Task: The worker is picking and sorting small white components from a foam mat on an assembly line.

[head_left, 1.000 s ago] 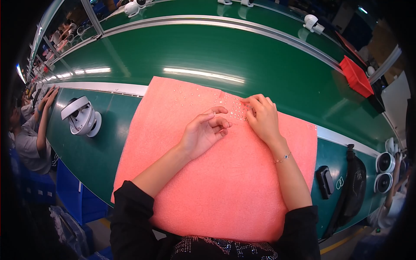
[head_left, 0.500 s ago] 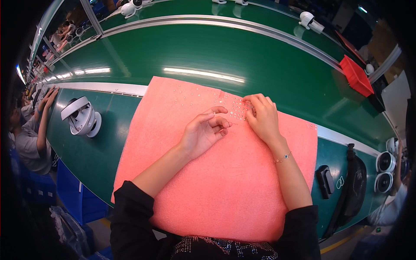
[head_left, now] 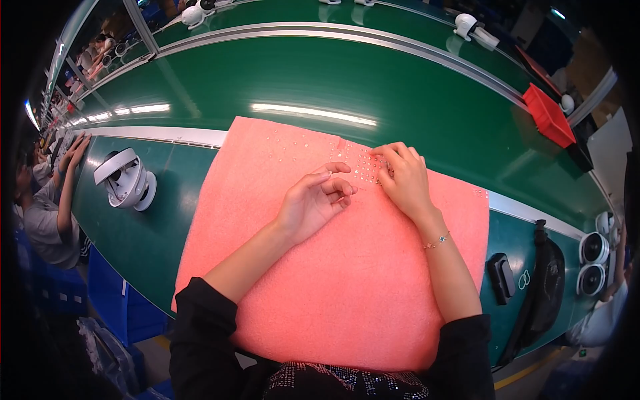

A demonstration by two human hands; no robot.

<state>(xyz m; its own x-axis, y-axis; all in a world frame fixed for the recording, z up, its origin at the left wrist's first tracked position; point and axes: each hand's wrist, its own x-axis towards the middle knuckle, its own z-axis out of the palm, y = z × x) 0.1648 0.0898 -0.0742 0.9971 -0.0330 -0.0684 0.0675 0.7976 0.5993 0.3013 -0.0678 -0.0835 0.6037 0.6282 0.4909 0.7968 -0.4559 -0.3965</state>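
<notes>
A pink foam mat (head_left: 347, 293) covers the green bench in front of me. Many tiny clear beads (head_left: 360, 167) lie scattered on its far part. My left hand (head_left: 315, 200) rests on the mat with its palm turned up and fingers curled; whether tiny beads lie in it I cannot tell. My right hand (head_left: 403, 180) lies palm down just right of it, fingertips pressed among the beads. A thin bracelet (head_left: 437, 241) circles my right wrist.
A white round device (head_left: 127, 180) stands on the bench to the left. A black strap and small black object (head_left: 500, 277) lie at the right, near two round white devices (head_left: 592, 263). A red bin (head_left: 548, 115) sits beyond the green conveyor belt (head_left: 347, 80). Another person (head_left: 47, 207) sits at my left.
My left hand has turned slightly, opening its curled palm more upward. My right hand stays on the beads, barely shifting.
</notes>
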